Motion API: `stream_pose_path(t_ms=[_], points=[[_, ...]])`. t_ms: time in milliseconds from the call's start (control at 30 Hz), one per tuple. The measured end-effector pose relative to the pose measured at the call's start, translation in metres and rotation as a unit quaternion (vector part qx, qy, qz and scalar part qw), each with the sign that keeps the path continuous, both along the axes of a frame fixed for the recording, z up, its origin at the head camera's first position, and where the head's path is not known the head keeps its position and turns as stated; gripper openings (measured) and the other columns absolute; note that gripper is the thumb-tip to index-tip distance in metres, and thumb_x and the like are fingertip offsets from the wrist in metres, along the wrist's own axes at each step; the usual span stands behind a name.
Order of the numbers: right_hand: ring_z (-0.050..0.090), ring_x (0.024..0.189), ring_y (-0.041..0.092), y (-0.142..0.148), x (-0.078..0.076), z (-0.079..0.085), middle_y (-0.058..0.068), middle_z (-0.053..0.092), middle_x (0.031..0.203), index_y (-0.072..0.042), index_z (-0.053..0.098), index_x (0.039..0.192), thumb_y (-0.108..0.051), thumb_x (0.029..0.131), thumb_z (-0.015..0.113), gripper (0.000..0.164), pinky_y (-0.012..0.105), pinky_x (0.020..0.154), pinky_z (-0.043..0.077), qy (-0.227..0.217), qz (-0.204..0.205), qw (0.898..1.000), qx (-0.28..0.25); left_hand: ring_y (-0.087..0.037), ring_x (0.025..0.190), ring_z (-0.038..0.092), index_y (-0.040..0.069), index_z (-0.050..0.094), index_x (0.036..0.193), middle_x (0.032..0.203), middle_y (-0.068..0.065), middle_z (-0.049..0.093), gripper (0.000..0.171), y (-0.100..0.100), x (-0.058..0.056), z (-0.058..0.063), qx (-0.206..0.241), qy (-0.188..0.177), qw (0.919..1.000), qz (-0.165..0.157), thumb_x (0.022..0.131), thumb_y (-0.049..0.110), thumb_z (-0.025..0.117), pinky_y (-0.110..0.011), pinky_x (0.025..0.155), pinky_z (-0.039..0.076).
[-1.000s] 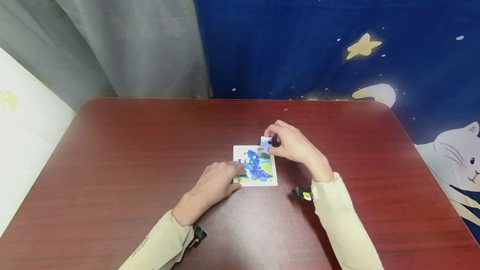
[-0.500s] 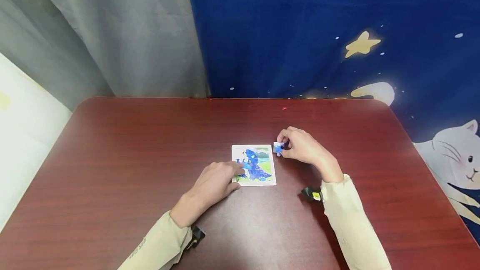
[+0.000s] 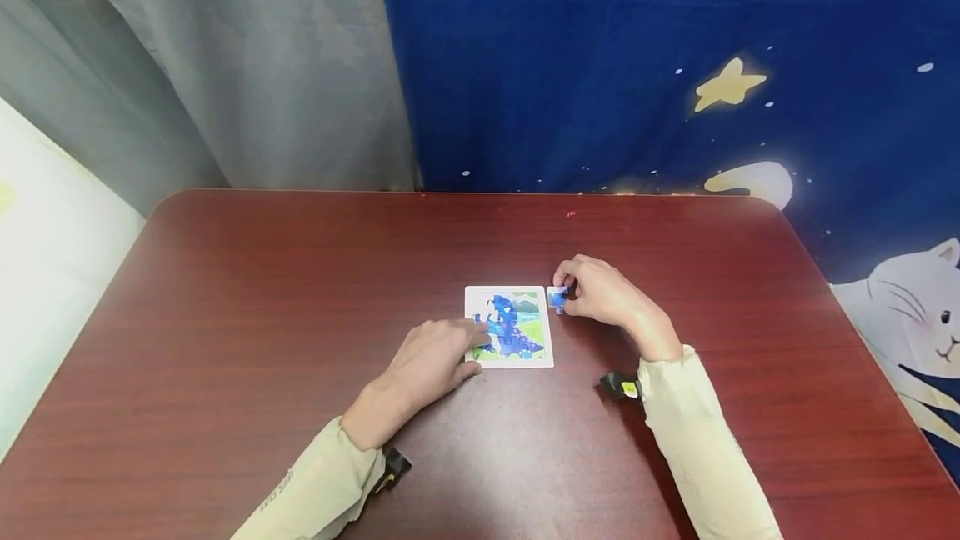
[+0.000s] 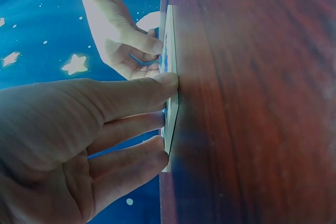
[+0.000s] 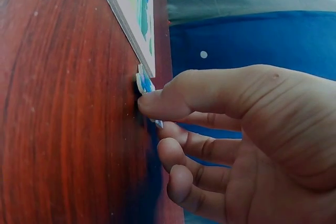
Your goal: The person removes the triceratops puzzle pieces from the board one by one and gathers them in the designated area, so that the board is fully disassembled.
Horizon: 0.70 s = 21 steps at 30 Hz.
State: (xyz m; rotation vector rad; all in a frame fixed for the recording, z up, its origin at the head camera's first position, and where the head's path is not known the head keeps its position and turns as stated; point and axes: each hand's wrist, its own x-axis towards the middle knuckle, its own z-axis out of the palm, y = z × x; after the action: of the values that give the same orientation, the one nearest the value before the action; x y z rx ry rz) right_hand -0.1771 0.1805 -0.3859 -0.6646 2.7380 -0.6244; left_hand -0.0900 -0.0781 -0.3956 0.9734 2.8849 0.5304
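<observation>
A square jigsaw puzzle in a white-rimmed tray (image 3: pixel 536 362) lies on the table, showing a blue dinosaur with a white gap at its upper left. My left hand (image 3: pixel 431 352) rests on its left side, fingers extended over the picture and thumb at the front rim; the left wrist view shows this thumb (image 4: pixel 157 85) at the tray's edge. Just off the tray's upper right corner, my right hand (image 3: pixel 611 300) pinches a blue and white puzzle piece (image 3: pixel 557 298) between thumb and fingers. In the right wrist view the thumb covers part of this piece (image 5: pixel 145 81), close to the tray's corner.
The reddish-brown wooden table (image 3: pixel 300 273) spreads around the puzzle. A tiny red scrap (image 3: pixel 572 213) lies near its far edge. Behind it hang a grey curtain (image 3: pixel 300 65) and a blue cloth (image 3: pixel 540 65) with stars and a cat.
My right hand has drawn the puzzle piece from above the tray's upper right corner to the table just right of it, then stayed there. The left hand has kept its place.
</observation>
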Motion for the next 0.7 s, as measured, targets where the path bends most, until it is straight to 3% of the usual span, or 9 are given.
stream_pose_path(t_ms=[700], points=[[0.052, 0.074, 0.018, -0.0022, 0.0003, -0.0034, 0.006, 0.056, 0.090, -0.006, 0.063, 0.096, -0.004, 0.071, 0.073, 0.027, 0.031, 0.070, 0.045, -0.006, -0.005, 1.000, -0.012, -0.020, 0.111, 0.057, 0.014, 0.069, 0.113, 0.122, 0.000, 0.061, 0.033, 0.0007, 0.0006, 0.0003, -0.007, -0.002, 1.0000, 0.003, 0.081, 0.022, 0.072, -0.040, 0.079, 0.050]])
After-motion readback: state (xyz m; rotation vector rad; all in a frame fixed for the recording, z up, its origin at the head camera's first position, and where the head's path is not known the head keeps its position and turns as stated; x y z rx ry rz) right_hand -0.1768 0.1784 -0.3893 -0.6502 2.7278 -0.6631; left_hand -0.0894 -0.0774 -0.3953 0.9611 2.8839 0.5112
